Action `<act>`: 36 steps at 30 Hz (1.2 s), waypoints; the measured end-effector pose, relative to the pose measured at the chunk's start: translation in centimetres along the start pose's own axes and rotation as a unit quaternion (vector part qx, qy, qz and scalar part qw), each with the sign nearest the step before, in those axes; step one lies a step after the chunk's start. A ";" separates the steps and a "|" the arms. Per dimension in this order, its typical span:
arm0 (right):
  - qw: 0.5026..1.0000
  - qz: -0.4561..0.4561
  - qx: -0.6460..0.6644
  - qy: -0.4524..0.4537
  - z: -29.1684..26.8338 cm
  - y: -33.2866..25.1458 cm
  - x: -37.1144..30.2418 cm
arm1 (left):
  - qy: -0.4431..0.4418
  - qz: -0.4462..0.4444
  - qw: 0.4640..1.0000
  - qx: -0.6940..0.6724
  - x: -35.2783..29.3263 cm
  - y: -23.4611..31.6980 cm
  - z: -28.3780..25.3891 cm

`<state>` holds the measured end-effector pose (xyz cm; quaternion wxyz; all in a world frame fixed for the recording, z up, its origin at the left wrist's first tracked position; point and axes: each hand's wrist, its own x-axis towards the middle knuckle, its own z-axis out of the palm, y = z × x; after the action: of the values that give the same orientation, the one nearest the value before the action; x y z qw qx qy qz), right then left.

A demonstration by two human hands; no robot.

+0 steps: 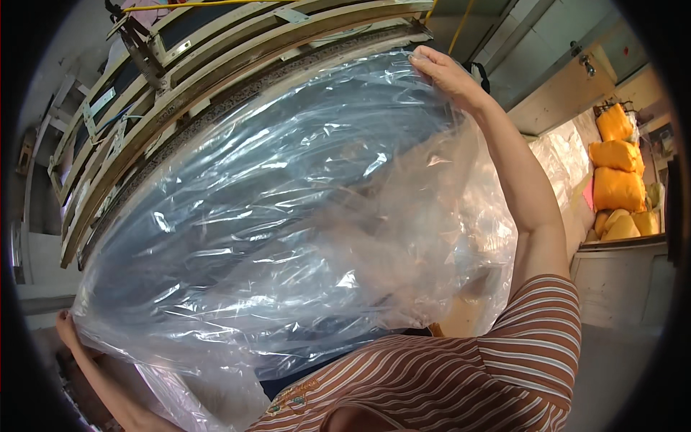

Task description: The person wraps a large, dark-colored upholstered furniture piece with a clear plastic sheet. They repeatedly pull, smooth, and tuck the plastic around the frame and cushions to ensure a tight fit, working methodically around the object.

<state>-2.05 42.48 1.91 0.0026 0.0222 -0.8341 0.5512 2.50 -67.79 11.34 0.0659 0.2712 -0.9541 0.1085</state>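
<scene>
Head view: pinching clear film (273, 216) with left hand (66, 329) and right hand (445, 73) beside slatted frame (230, 61); likely light, limp, slippery; best held by edges.

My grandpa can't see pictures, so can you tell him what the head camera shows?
The left hand and right hand hold clear plastic spread wide between them. Beyond is a slatted frame; orange bundles are piled at right.
</scene>
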 end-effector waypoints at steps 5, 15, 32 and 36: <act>1.000 -0.003 0.009 0.018 1.8 -5.6 -5.5 | 0.013 0.282 0.864 -0.417 -11.3 35.7 -4.9; 0.957 -0.182 -0.220 0.047 1.7 -8.2 -13.0 | -0.139 0.555 0.564 -0.595 -40.0 72.7 -11.6; 0.708 0.190 -0.615 0.290 -21.6 6.0 -16.6 | -0.023 0.124 0.881 -0.455 -20.0 26.3 5.3; 0.875 -0.232 -0.068 0.418 -20.9 -3.1 -3.6 | -0.024 0.067 0.881 -0.467 -20.4 20.3 7.7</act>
<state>1.29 60.61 12.85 0.4807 -0.0177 -0.7614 0.4345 8.46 -42.58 -3.33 0.1547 0.1470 -0.9112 -0.3525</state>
